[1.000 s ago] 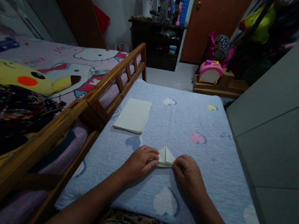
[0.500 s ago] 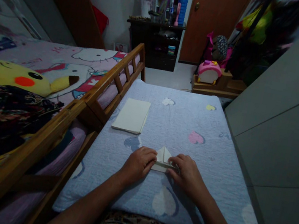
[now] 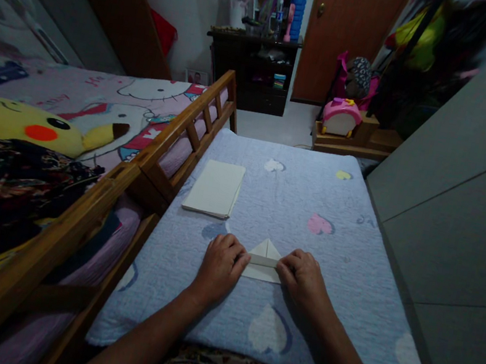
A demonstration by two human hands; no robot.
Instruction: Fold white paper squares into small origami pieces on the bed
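A folded white paper (image 3: 263, 262) lies on the blue quilted bedspread (image 3: 332, 235), with a triangular peak on top and a horizontal folded band across its middle. My left hand (image 3: 219, 269) presses on its left end, and my right hand (image 3: 303, 282) presses on its right end. Both hands' fingers cover the paper's side corners. A neat stack of white paper sheets (image 3: 213, 188) lies farther forward, to the left of my hands, touching neither.
A wooden bed rail (image 3: 174, 148) runs along the left edge, with a plush Pikachu (image 3: 17, 126) and dark patterned cloth beyond it. A grey wardrobe (image 3: 468, 184) stands on the right. A dark cabinet and door are farther ahead.
The paper now lies flatter and wider, with its horizontal band and lower part showing. My hands have moved slightly apart to its ends.
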